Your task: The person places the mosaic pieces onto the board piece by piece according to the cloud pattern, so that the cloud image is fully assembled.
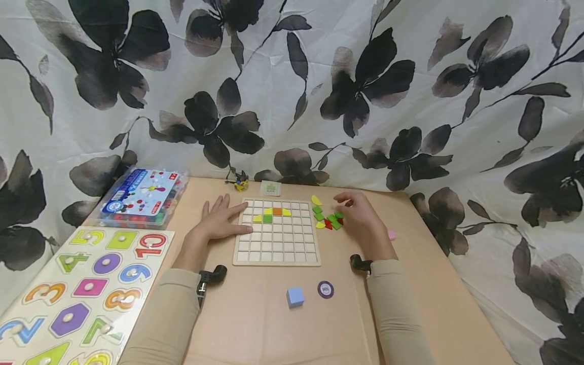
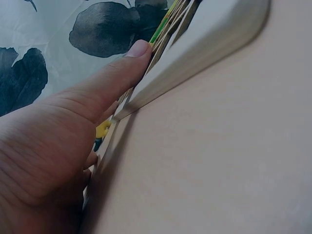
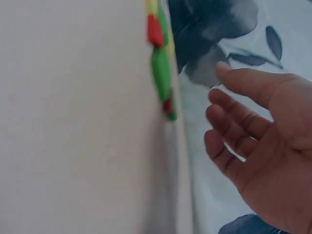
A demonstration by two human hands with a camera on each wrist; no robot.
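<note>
A pale gridded board point(image 1: 276, 257) lies on the table, with a green square point(image 1: 267, 219), an orange square point(image 1: 277, 211) and several yellow pieces point(image 1: 286, 212) in its upper cells. My left hand point(image 1: 218, 220) rests along the board's left edge, fingers extended. In the left wrist view its thumb point(image 2: 139, 48) touches the board's rim. To the right of the board lies a loose group of green, red and yellow pieces point(image 1: 336, 224). Beside and above them hovers my right hand point(image 1: 362, 215), its fingers loosely bent. Nothing shows between those fingers point(image 3: 229, 117) in the right wrist view.
A blue cube point(image 1: 295, 297) and a round dark chip point(image 1: 326, 289) lie in front of the board. At left are a number puzzle board point(image 1: 91, 271) and a clear plastic case point(image 1: 141, 197). A small card point(image 1: 270, 188) and a yellow figure point(image 1: 239, 181) sit behind.
</note>
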